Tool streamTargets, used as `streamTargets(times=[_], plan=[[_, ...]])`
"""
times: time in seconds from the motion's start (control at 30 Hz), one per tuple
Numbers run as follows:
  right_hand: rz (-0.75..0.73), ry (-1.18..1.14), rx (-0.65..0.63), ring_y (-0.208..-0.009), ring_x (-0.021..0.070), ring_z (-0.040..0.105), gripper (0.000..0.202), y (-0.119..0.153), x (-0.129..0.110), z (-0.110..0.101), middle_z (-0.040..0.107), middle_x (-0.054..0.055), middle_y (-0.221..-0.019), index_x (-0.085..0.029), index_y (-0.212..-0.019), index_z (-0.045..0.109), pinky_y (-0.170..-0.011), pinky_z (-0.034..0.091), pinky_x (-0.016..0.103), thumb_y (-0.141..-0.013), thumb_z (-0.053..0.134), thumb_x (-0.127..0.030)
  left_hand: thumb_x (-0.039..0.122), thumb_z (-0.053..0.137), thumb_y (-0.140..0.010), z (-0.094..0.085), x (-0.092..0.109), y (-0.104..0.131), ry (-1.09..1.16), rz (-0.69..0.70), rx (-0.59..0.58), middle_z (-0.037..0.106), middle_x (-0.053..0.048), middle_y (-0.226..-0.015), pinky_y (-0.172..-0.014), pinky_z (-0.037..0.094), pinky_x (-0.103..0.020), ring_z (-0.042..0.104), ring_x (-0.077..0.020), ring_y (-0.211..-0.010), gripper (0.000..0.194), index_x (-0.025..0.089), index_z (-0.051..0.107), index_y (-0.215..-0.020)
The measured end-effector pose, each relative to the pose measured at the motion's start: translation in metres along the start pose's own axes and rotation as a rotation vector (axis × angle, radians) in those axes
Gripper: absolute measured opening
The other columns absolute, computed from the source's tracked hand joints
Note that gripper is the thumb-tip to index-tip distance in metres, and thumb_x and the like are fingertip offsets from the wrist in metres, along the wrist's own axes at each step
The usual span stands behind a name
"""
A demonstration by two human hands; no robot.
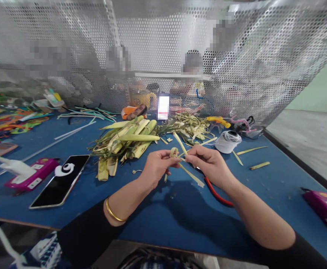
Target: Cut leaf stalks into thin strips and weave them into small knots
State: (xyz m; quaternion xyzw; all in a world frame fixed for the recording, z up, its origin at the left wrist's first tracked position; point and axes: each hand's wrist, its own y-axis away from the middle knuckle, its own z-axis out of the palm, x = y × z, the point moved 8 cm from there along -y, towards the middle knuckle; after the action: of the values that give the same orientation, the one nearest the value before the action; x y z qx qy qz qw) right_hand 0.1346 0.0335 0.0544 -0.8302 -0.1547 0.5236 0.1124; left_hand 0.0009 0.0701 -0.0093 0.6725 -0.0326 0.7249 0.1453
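Observation:
Near the middle of the blue table, my left hand (159, 166) pinches a small curled piece of pale green husk (174, 152). Close at its right, my right hand (205, 160) has its fingers closed on a narrow husk strip (179, 143) that points up and away. Another strip end (191, 175) hangs down to the right between the hands. Behind my left hand lies a pile of green husks (132, 138), with a heap of shredded husk (190, 127) farther back. A red-handled tool (216, 192) lies partly hidden under my right hand.
White string spool (227, 142) and yellow tool (219, 121) stand behind my right hand. At left are a black phone (61, 181), a purple power strip (36, 173) and colored strips (9, 123). Another power strip (324, 209) is at right. Perforated metal (158, 37) rises behind; people show beyond.

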Motion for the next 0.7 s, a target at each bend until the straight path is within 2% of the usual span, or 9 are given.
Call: streamTargets(times=[0.1, 0.2, 0.4, 0.57, 0.7], plan=[[0.185, 0.014, -0.077, -0.05, 0.0089, 0.032, 0.027, 0.001, 0.021, 0.007, 0.038, -0.005, -0.051, -0.018, -0.057, 0.051, -0.046, 0.024, 0.023, -0.076, 0.056, -0.036, 0.022, 0.078, -0.062, -0.002, 0.002, 0.0, 0.0, 0.009, 0.023, 0.068, -0.004, -0.068, -0.041, 0.04, -0.018, 0.065, -0.0158, -0.063, 0.022, 0.015, 0.069, -0.08], [0.269, 0.016, -0.129, -0.048, 0.0085, 0.028, 0.022, 0.003, 0.033, 0.012, 0.034, -0.006, -0.048, -0.019, -0.054, 0.048, -0.046, 0.02, 0.023, -0.072, 0.055, -0.03, 0.018, 0.076, -0.063, -0.001, 0.001, -0.001, 0.004, 0.006, 0.023, 0.069, -0.004, -0.068, -0.041, 0.041, -0.019, 0.065, -0.0157, -0.062, 0.017, 0.014, 0.068, -0.077], [0.239, -0.029, -0.171, -0.052, 0.0101, 0.037, 0.016, 0.003, 0.029, 0.014, 0.043, -0.004, -0.052, -0.018, -0.055, 0.055, -0.05, 0.027, 0.024, -0.068, 0.053, -0.027, 0.021, 0.075, -0.065, -0.002, -0.001, 0.0, 0.021, -0.014, 0.052, 0.069, -0.004, -0.068, -0.041, 0.041, -0.018, 0.065, -0.0148, -0.06, 0.014, 0.014, 0.066, -0.073], [0.27, -0.069, -0.121, -0.049, 0.0086, 0.029, 0.023, 0.003, 0.026, 0.012, 0.036, -0.006, -0.05, -0.018, -0.054, 0.051, -0.048, 0.022, 0.024, -0.07, 0.056, -0.035, 0.019, 0.077, -0.063, -0.002, -0.003, 0.0, 0.024, -0.044, 0.058, 0.068, -0.003, -0.067, -0.041, 0.04, -0.018, 0.064, -0.0141, -0.059, 0.016, 0.014, 0.066, -0.074], [0.204, -0.147, -0.035, -0.051, 0.0086, 0.026, 0.03, 0.003, 0.017, 0.009, 0.034, -0.006, -0.051, -0.018, -0.06, 0.055, -0.049, 0.02, 0.024, -0.076, 0.057, -0.043, 0.016, 0.074, -0.066, -0.001, -0.004, 0.0, -0.002, -0.05, 0.053, 0.067, -0.003, -0.064, -0.04, 0.041, -0.018, 0.064, -0.0133, -0.058, 0.012, 0.013, 0.066, -0.074]])
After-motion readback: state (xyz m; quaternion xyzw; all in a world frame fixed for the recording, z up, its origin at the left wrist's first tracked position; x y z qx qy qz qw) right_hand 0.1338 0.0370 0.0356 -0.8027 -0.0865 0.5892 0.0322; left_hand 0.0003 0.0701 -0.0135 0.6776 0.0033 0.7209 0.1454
